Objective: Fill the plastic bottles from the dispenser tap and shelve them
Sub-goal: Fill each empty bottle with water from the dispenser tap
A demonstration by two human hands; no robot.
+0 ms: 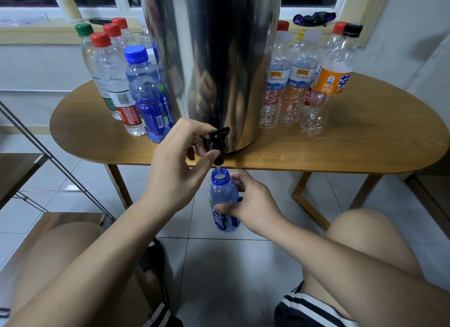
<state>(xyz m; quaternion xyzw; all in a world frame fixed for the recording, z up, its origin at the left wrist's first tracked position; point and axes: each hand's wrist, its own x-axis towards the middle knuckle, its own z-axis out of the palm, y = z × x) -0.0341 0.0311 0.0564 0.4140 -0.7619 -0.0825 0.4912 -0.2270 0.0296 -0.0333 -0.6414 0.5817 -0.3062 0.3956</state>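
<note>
Pointing mouth-up under the tap (217, 141) pinched by left hand (175, 167), upright bottle (222, 193) is gripped by right hand (254, 204).

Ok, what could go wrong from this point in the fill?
The blue bottle hangs unsupported in the right hand under the tap; a small drift could put the thin stream outside its narrow mouth and onto the tiled floor. The tint and label obscure the water level, so the left hand on the lever may close late and it overflows.

Head-worn wide camera looks forward and down, close on the dispenser tap (217, 144).
</note>
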